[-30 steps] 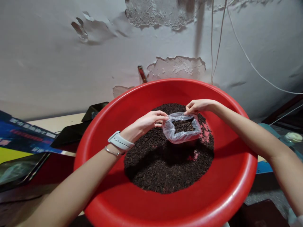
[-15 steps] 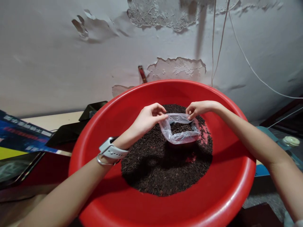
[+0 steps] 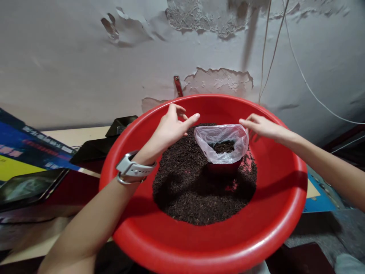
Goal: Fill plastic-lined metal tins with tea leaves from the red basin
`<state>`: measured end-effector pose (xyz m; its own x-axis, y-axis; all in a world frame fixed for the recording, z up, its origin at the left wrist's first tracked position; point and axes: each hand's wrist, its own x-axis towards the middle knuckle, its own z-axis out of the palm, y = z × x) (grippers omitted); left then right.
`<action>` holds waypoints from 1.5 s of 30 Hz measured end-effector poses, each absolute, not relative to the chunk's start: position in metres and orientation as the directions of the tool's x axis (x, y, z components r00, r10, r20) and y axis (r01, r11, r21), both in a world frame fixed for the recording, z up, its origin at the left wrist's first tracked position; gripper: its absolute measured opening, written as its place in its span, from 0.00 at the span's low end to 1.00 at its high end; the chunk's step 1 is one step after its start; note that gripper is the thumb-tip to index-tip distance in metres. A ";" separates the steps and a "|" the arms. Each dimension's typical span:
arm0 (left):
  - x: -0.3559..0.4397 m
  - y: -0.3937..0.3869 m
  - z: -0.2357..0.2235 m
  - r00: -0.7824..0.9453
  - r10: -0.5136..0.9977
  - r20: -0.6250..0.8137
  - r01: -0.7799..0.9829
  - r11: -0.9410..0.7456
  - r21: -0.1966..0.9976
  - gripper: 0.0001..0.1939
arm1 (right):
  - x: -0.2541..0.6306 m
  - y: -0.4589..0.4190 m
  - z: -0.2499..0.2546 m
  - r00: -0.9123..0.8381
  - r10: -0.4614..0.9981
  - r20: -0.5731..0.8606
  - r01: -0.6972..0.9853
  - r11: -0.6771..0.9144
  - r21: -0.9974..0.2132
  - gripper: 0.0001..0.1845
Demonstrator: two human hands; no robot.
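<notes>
A large round red plastic basin [image 3: 199, 249] is seen below the hands, its floor mostly covered by a layer of dark, dry, shredded loose material [image 3: 185, 205]. A small dark red box [image 3: 225, 168] is set upright in this layer, right of the basin's middle. It is lined with a clear plastic bag [image 3: 210, 150], whose mouth is spread open above the box and whose bottom is partly filled with the same dark material.

The left hand [image 3: 175, 123] is held open to the left of the bag, with the thumb pointed towards it and the fingers loosely bent; nothing is gripped, and a gap is left between thumb and bag. The right hand [image 3: 261, 127] is held at the bag's right upper corner with fingers half curled; whether the film is touched or pinched cannot be told.

A watch with a pale band [image 3: 137, 169] and a silver bangle [image 3: 127, 181] are worn on the left wrist. Behind the basin, a pale wall with peeling plaster [image 3: 85, 76] is seen, with thin white cords [image 3: 306, 82] hung in front. To the left, a blue and yellow printed panel [image 3: 31, 146] is propped near black angular containers [image 3: 89, 154]. A flat blue item [image 3: 318, 199] is partly hidden by the basin's right side.
</notes>
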<state>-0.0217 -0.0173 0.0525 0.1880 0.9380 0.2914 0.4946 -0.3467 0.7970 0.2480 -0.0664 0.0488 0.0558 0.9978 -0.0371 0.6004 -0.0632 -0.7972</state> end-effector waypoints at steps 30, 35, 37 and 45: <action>-0.013 -0.040 0.050 0.760 0.501 0.413 0.449 -0.865 0.222 0.25 | 0.226 -0.081 0.047 -0.412 0.773 0.483 0.886 0.463 0.014 0.26; -0.004 -0.063 0.035 0.907 0.400 0.130 0.416 -0.899 -0.135 0.07 | 0.227 -0.107 0.041 -0.601 0.766 0.229 0.798 0.558 0.227 0.07; -0.006 -0.069 0.035 0.931 0.355 0.080 0.364 -0.913 -0.184 0.11 | 0.230 -0.120 0.042 -0.653 0.729 0.207 0.756 0.608 0.243 0.12; -0.020 -0.069 0.059 0.918 0.340 0.204 0.322 -0.939 0.118 0.13 | 0.241 -0.150 0.054 -0.652 0.702 0.288 0.755 0.637 0.155 0.16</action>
<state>-0.0196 -0.0693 0.0587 0.9179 0.3400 0.2045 0.3218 -0.9395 0.1177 0.2414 -0.1505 0.0545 -0.6518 0.7016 0.2878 0.7547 0.6374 0.1554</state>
